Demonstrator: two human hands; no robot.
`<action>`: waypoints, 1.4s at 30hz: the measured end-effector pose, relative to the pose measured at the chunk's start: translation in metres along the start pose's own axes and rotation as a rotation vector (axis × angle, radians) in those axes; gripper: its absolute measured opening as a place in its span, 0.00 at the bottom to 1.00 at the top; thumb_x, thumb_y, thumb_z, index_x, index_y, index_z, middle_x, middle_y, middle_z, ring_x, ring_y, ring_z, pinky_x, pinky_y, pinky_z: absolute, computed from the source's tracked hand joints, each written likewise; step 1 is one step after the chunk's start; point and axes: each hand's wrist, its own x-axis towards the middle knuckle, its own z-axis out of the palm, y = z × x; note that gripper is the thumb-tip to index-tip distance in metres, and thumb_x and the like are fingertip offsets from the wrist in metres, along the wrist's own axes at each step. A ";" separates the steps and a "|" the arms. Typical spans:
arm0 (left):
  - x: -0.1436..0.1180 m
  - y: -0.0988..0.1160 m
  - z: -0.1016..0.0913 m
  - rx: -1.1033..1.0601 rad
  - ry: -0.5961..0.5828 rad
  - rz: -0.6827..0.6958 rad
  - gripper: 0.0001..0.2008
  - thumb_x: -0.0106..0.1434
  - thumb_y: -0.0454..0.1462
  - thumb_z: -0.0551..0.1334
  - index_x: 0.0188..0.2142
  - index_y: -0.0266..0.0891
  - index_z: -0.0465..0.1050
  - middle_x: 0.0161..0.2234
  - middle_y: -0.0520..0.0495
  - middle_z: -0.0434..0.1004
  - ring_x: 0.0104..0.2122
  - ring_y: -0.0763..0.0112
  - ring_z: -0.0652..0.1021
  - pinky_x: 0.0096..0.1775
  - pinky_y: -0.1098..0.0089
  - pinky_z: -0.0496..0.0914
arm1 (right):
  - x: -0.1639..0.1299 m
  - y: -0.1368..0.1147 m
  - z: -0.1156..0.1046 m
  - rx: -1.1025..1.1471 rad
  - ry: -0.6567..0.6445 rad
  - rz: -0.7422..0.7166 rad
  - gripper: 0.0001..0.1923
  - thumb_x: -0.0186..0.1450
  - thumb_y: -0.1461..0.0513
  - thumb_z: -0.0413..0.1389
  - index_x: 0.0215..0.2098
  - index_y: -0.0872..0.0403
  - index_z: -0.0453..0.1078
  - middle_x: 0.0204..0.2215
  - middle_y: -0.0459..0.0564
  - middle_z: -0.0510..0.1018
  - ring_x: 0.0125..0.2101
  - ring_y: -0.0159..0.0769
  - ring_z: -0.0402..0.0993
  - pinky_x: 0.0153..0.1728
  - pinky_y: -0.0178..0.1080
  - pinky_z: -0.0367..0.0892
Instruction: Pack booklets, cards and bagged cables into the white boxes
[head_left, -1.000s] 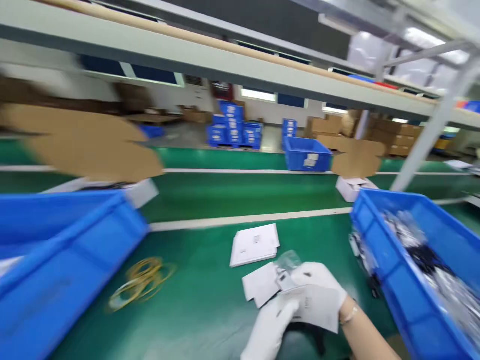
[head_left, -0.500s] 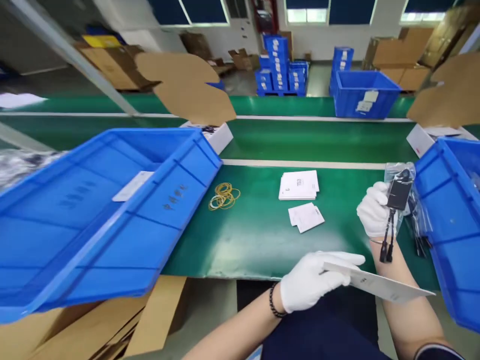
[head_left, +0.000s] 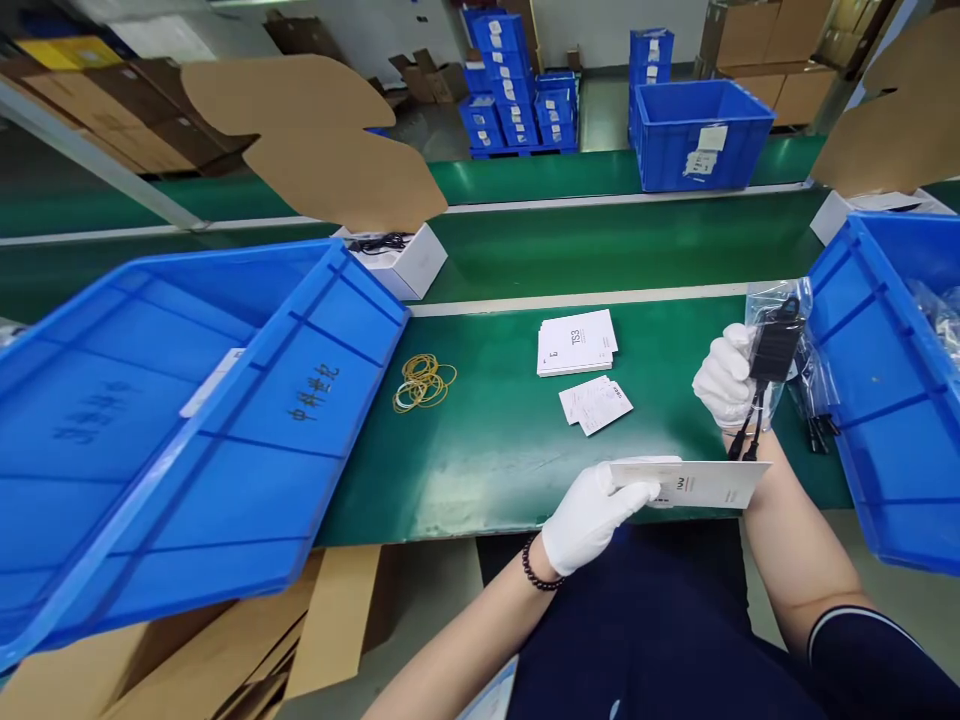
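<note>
My left hand (head_left: 600,510), in a white glove, pinches a thin white printed booklet (head_left: 709,484) by its left end, in front of the bench edge. In my gloved right hand (head_left: 726,378) is a black power adapter (head_left: 776,342) in a clear plastic bag, its short cables hanging down behind the booklet. Beside that hand, another bagged black cable set (head_left: 814,400) lies against the right bin. On the green bench are a stack of white booklets (head_left: 576,342) marked TS3 and, nearer me, small white cards (head_left: 596,403).
Yellow rubber bands (head_left: 424,383) lie near the large blue bin (head_left: 315,400) on the left. Another blue bin (head_left: 892,400) stands at the right. Open white boxes (head_left: 412,262) with brown cardboard flaps sit farther back, and a blue crate (head_left: 701,140) stands beyond.
The booklet has turned from a slant to nearly level, its printed side facing me more, as my left hand shifted slightly left. My right hand still holds the bagged adapter. The camera view has tilted down.
</note>
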 end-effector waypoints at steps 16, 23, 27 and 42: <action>0.004 -0.019 -0.030 -0.271 0.203 0.019 0.21 0.64 0.46 0.64 0.53 0.37 0.75 0.54 0.38 0.75 0.37 0.61 0.81 0.40 0.62 0.79 | 0.007 0.011 -0.017 -0.160 0.107 -0.081 0.05 0.60 0.60 0.58 0.34 0.52 0.67 0.18 0.35 0.64 0.11 0.21 0.40 0.10 0.26 0.40; -0.001 -0.024 -0.062 -0.129 0.378 0.009 0.18 0.63 0.45 0.66 0.50 0.39 0.76 0.50 0.40 0.77 0.39 0.61 0.79 0.42 0.64 0.77 | 0.017 0.036 -0.015 -0.598 0.344 -0.049 0.18 0.61 0.48 0.61 0.34 0.55 0.71 0.20 0.44 0.72 0.08 0.23 0.48 0.05 0.29 0.40; -0.003 -0.018 -0.067 -0.205 0.409 0.025 0.19 0.57 0.43 0.71 0.48 0.40 0.77 0.53 0.40 0.76 0.50 0.54 0.76 0.40 0.66 0.77 | 0.013 0.036 -0.020 -0.734 0.455 0.010 0.24 0.62 0.41 0.58 0.34 0.54 0.71 0.17 0.42 0.69 0.10 0.25 0.51 0.05 0.29 0.46; 0.005 0.006 -0.194 -0.408 0.816 0.267 0.27 0.49 0.35 0.72 0.50 0.36 0.73 0.47 0.38 0.77 0.40 0.64 0.79 0.34 0.71 0.72 | -0.017 0.027 -0.049 -0.732 0.439 0.275 0.17 0.62 0.44 0.58 0.49 0.34 0.72 0.32 0.45 0.79 0.20 0.42 0.76 0.11 0.42 0.73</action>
